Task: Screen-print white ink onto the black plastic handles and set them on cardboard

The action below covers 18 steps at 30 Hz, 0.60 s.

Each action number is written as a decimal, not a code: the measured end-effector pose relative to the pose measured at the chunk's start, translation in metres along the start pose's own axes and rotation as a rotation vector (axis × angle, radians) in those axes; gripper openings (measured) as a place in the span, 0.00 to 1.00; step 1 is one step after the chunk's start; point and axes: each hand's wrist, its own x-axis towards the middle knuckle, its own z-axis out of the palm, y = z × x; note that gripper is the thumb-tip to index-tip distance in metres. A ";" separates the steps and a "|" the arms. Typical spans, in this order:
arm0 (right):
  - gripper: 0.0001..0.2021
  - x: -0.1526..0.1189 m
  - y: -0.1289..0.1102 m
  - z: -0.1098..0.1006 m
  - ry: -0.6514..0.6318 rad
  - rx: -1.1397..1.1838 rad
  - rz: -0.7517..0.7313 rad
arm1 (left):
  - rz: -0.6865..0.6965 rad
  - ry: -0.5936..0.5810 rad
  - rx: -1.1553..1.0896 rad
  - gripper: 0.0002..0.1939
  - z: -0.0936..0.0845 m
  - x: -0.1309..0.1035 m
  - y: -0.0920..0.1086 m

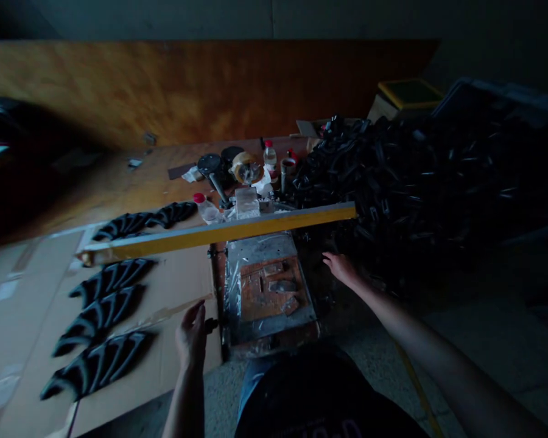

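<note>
My left hand (192,333) hovers over the cardboard's right edge with its fingers drawn together. Beside its fingers shows a small dark piece (211,325); whether they grip it is too dim to tell. My right hand (340,267) reaches out with fingers extended, right of a metal plate (261,246), near the big pile of black curved parts (393,176). Nothing shows in it. On the plate lies a worn wooden board (251,304) with several small dark blocks. Similar black curved parts (103,313) lie in overlapping rows on the cardboard (178,277) at left.
A long yellow-edged bar (237,230) spans above the plate, from the cardboard to the pile. Behind it stand a red-capped bottle (270,157), a tape roll (246,168) and a cup (288,165). A wooden panel (187,91) closes off the back.
</note>
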 end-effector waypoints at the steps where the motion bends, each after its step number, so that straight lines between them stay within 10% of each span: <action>1: 0.17 0.004 -0.001 0.008 -0.007 0.009 -0.005 | -0.008 -0.015 -0.033 0.32 0.006 -0.005 0.006; 9: 0.17 0.003 -0.002 0.013 0.000 0.069 -0.069 | 0.048 -0.055 -0.042 0.32 0.012 -0.025 0.017; 18: 0.15 0.032 0.047 -0.151 0.686 -0.194 0.107 | 0.039 -0.040 0.038 0.30 -0.008 0.000 0.026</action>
